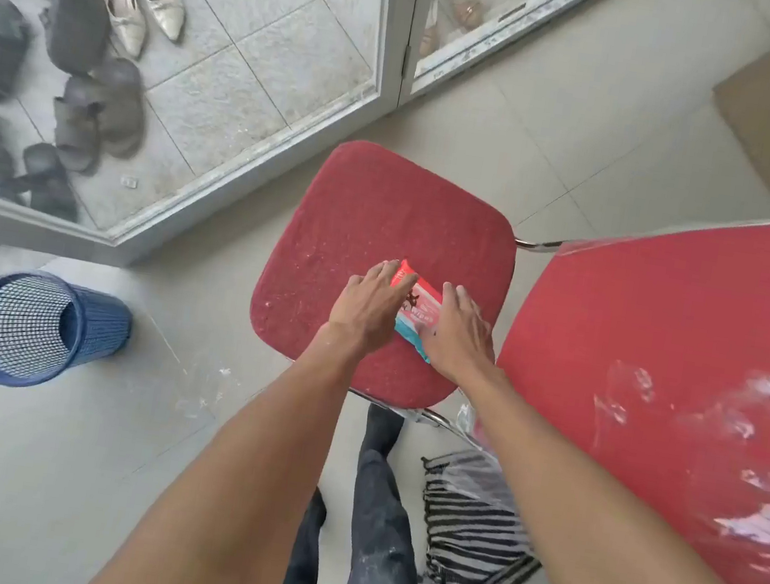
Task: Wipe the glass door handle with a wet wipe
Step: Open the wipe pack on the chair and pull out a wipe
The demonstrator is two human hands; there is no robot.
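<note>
A wipes pack (413, 308) is pressed between both hands on a red chair seat (358, 219). The left hand (371, 307) is laid flat over the pack's left edge, fingers stretched forward and unclenched; the right hand (458, 334) is spread over its right end, fingers likewise extended, palm down. Whether either hand has actually closed a hold on the pack cannot be told, as only the backs of the hands are seen. The pack is red at the far end, white in the middle and teal at the near end, and it is lying near the seat's right side. The seat is dusted with pale specks. A second red surface (661, 355), partly covered with clear plastic film (701, 420), is seen just beside it to the right. Below the seat, dark trousers (377, 528) marked with white smears are visible, and a striped cloth (469, 526) is lying on the tiled floor (27, 464). A blue mesh bin (39, 329) is placed well to the left. The glass door (278, 54) with its pale frame is found beyond the seat, and shoes (88, 27) are scattered behind the glass. The door handle is not seen.
</note>
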